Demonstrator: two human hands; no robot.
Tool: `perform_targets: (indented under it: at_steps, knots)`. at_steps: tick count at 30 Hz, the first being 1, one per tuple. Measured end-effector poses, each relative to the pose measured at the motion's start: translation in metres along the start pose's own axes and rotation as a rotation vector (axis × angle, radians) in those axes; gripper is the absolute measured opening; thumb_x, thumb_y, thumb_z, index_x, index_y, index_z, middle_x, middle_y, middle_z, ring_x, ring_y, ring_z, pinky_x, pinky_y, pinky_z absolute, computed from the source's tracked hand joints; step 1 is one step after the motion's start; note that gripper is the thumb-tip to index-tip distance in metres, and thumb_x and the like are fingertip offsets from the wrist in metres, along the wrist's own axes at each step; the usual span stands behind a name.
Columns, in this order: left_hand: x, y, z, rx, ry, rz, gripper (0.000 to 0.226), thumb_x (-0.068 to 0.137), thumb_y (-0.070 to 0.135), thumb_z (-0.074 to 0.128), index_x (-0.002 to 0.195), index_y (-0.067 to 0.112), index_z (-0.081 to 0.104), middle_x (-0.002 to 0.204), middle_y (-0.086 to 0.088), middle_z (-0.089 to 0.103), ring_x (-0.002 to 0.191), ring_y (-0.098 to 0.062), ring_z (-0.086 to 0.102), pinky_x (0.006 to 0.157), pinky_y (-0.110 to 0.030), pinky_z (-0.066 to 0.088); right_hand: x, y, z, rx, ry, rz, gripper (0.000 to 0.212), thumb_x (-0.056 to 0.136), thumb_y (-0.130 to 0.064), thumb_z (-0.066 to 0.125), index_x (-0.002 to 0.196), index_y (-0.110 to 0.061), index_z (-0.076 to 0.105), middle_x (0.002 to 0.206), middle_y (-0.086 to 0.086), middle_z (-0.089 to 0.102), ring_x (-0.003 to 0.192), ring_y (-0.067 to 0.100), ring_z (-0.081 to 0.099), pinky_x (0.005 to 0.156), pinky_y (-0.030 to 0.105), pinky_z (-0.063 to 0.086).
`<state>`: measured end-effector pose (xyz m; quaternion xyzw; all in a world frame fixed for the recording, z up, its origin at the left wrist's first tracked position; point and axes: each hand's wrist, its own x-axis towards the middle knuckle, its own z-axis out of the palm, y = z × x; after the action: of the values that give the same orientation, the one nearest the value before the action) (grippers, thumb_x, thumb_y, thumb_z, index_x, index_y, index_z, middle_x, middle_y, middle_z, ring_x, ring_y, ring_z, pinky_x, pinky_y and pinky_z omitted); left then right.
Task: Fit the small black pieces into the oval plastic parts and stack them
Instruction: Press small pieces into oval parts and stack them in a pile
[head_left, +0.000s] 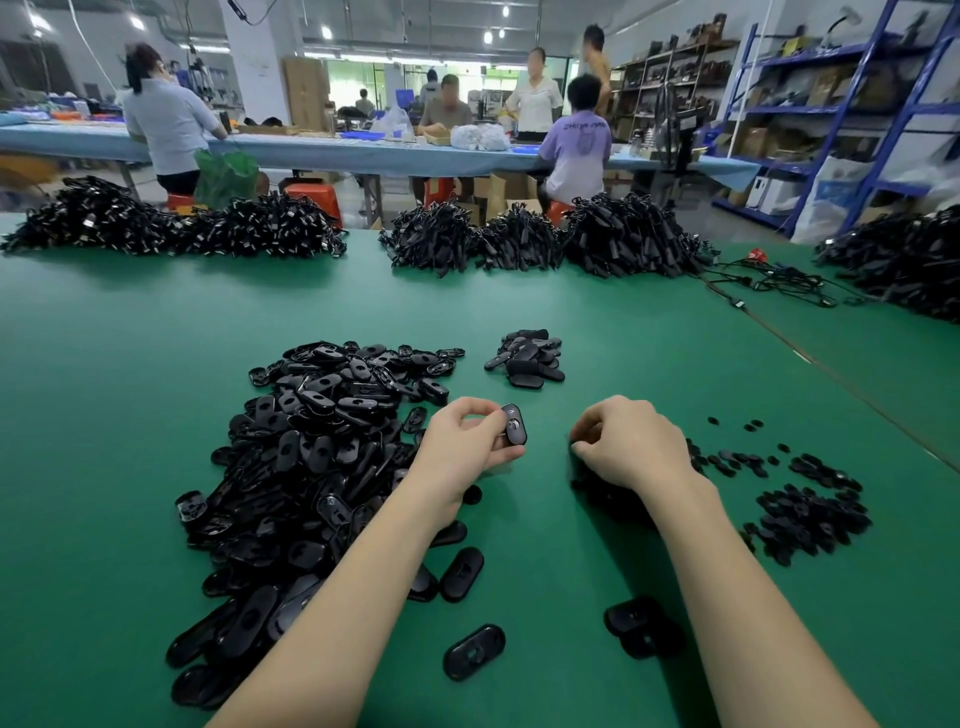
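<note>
Oval plastic part (514, 424) is being pinched upright by the left hand (467, 441) — opening exposed — while the right hand (626, 441), curled, is reaching among small black pieces (737, 460); its hold is hidden.

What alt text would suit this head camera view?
A left hand holds a black oval plastic part above a green table, while the right hand reaches into small black pieces.

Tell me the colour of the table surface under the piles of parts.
Green, seen plainly in the head view: the table surface is a uniform green mat.
</note>
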<state>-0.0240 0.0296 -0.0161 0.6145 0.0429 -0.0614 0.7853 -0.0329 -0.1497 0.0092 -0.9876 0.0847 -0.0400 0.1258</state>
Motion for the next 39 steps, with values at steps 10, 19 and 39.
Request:
perform_targets:
  at_steps: [10, 19, 39]
  knots:
    - [-0.001, 0.000, -0.004, -0.023, -0.003, 0.055, 0.025, 0.093, -0.002, 0.059, 0.106, 0.015, 0.072, 0.076, -0.001, 0.075, 0.073, -0.015, 0.073, 0.079, -0.024, 0.060, 0.000, -0.010, -0.007, 1.039, -0.156, -0.008, 0.007, 0.081, -0.025, 0.083, 0.080, -0.025, 0.076, 0.064, -0.012, 0.062, 0.049, 0.004, 0.044, 0.044, 0.014, 0.033]
    - [-0.007, 0.005, -0.002, -0.098, -0.048, 0.075, 0.016, 0.092, 0.000, 0.064, 0.103, 0.008, 0.072, 0.094, -0.011, 0.078, 0.089, -0.024, 0.076, 0.077, -0.020, 0.058, 0.000, -0.013, -0.004, 1.187, -0.279, -0.050, 0.015, 0.086, -0.020, 0.077, 0.095, -0.032, 0.081, 0.076, -0.007, 0.069, 0.053, 0.008, 0.044, 0.045, 0.016, 0.028]
    - [-0.007, 0.006, -0.003, -0.186, -0.055, 0.124, 0.018, 0.088, -0.007, 0.068, 0.099, 0.005, 0.061, 0.092, -0.016, 0.077, 0.091, -0.029, 0.076, 0.079, -0.023, 0.059, -0.002, -0.020, -0.003, 1.164, -0.177, 0.046, 0.004, 0.081, -0.023, 0.084, 0.083, -0.022, 0.080, 0.078, -0.003, 0.071, 0.049, 0.007, 0.043, 0.043, 0.016, 0.027]
